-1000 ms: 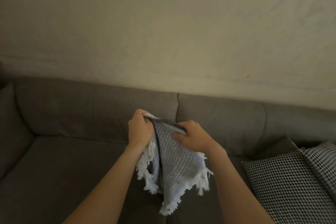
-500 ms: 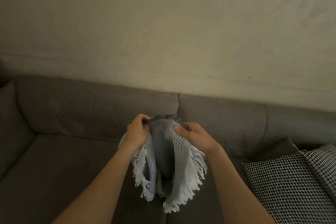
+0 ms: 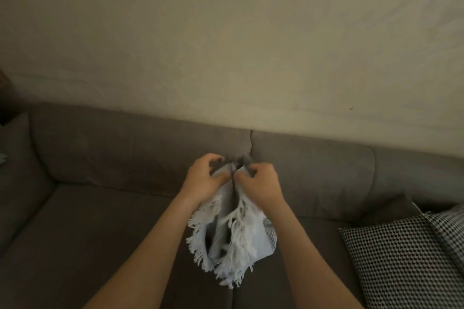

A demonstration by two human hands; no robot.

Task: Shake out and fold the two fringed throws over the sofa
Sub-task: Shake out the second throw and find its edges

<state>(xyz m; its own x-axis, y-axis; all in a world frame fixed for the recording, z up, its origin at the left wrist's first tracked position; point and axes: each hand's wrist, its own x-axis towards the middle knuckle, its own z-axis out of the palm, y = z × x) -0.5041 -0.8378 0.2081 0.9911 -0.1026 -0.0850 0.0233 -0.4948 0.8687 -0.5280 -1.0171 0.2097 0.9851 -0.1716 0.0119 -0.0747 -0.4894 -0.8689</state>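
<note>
Above the middle of the brown sofa, the left hand and right hand, nearly touching, each pinch the gathered top of a pale fringed throw hanging between the forearms, with a checked cushion at the near right.

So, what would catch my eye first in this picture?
Two bare hands meet mid-picture, the left hand and right hand both gripping the bunched top of a pale fringed throw, whose white fringe dangles over the grey-brown sofa. At the right edge, a black-and-white checked cushion lies on the seat.
</note>
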